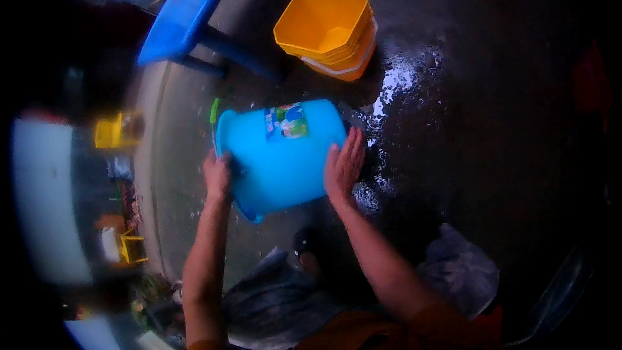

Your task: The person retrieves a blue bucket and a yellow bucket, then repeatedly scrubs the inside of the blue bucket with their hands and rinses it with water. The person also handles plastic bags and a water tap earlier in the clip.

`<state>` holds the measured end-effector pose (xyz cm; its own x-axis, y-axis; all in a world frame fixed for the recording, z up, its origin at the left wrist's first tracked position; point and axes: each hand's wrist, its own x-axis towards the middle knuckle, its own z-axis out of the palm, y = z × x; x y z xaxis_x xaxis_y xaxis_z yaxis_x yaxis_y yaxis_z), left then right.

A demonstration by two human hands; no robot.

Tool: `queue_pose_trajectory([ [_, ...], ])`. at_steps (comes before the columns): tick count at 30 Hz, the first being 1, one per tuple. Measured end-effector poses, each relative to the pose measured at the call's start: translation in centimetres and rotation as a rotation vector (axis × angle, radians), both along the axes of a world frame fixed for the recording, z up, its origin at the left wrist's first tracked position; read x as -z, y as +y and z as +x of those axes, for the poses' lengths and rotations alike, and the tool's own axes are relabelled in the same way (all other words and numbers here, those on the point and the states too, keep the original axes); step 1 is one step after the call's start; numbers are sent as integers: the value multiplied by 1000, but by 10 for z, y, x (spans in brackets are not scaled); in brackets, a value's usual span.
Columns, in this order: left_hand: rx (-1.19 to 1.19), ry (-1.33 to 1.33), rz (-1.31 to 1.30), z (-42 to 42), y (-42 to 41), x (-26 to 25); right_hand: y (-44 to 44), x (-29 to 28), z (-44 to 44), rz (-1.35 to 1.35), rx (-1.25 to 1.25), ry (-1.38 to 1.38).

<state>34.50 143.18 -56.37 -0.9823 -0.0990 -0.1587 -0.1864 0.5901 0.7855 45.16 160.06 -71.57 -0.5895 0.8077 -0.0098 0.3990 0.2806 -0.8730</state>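
Observation:
Between my two hands a light-blue plastic bucket (282,165) lies on its side, its mouth to the left and its base to the right. A picture label (286,121) is stuck on its wall. At the rim, my left hand (217,175) grips the edge, close to the wire handle with a green grip (214,111). My right hand (345,163) presses against the base with its fingers straight. The bucket's inside is hidden from me.
Beyond the bucket stand nested yellow buckets (323,34) with a white handle. A blue plastic stool or table (189,9) is at upper left. The dark floor has a wet, shining patch (398,78). Yellow items (109,131) stand at far left, blurred.

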Motion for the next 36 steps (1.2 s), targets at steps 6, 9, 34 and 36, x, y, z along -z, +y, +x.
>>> queue_pose_trajectory([
  [6,-76,-75,-19,-16,-8,10,-45,107,27,-584,378,197],
  [9,-136,-142,-60,-33,-18,19,-94,166,17,-852,482,189],
  [34,-38,103,-3,17,15,25,70,62,-20,-546,-8,-1],
  [36,21,120,-47,24,15,22,43,31,-23,-321,43,91],
])
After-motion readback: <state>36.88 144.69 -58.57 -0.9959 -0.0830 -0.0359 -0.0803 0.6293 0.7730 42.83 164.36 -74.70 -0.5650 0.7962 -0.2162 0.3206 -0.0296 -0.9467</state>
